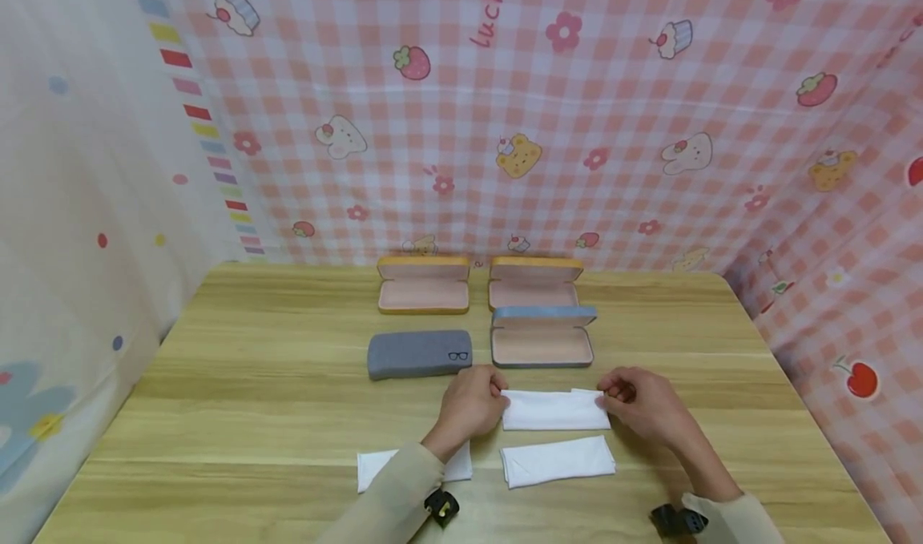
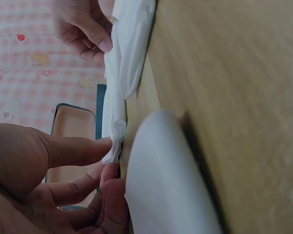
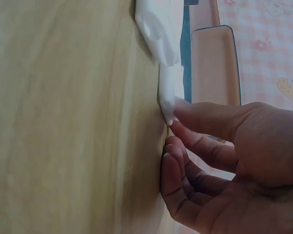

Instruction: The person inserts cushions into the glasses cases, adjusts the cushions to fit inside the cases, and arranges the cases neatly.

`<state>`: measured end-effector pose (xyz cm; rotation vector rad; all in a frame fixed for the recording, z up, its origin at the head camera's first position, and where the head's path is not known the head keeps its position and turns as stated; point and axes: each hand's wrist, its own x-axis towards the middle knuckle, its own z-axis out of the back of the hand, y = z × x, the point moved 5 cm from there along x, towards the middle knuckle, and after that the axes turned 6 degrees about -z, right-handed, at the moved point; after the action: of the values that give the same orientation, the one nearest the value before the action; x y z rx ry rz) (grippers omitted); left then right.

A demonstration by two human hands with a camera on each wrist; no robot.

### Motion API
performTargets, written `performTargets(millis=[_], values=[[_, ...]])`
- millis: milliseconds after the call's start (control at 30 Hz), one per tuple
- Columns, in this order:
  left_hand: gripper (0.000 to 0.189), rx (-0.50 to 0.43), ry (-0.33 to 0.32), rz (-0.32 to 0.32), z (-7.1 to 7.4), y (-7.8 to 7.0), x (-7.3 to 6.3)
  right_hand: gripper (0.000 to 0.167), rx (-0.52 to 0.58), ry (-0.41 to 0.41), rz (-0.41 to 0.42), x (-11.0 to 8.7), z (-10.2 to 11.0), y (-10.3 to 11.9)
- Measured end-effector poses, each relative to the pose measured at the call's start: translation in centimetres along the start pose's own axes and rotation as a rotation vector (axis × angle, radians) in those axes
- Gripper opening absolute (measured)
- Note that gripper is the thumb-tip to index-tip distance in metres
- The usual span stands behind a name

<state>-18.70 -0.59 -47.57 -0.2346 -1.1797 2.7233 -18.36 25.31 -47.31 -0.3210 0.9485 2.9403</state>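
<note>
A folded white cloth [image 1: 554, 412] lies on the table in front of the open blue glasses case [image 1: 542, 347]. My left hand [image 1: 472, 404] pinches its left end between thumb and fingers. At the opposite end, my right hand [image 1: 644, 402] pinches the right corner. In the left wrist view, the left thumb [image 2: 83, 150] presses on the cloth's end. The right wrist view has the right thumb [image 3: 205, 116] on the other end. A second folded white cloth [image 1: 558, 461] lies nearer me. Another white cloth [image 1: 457, 465] is partly hidden under my left forearm.
Two yellow-edged glasses cases, one at the left [image 1: 424, 286] and one at the right [image 1: 535, 284], stand open at the table's back. A closed grey glasses case [image 1: 420, 354] lies left of the blue one. A pink checked curtain [image 1: 461, 127] hangs behind the table [image 1: 252, 384].
</note>
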Motion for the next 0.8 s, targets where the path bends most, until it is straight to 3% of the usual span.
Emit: performTargets(millis=[367, 800], values=[[0.013, 0.076, 0.019, 0.020, -0.21, 0.02, 0.47, 0.014, -0.012, 0.022, -0.041, 0.38, 0.09, -0.07], [0.016, 0.077, -0.003, -0.075, -0.17, -0.34, 0.29, 0.009, 0.039, 0.002, 0.025, 0.23, 0.19, -0.38]])
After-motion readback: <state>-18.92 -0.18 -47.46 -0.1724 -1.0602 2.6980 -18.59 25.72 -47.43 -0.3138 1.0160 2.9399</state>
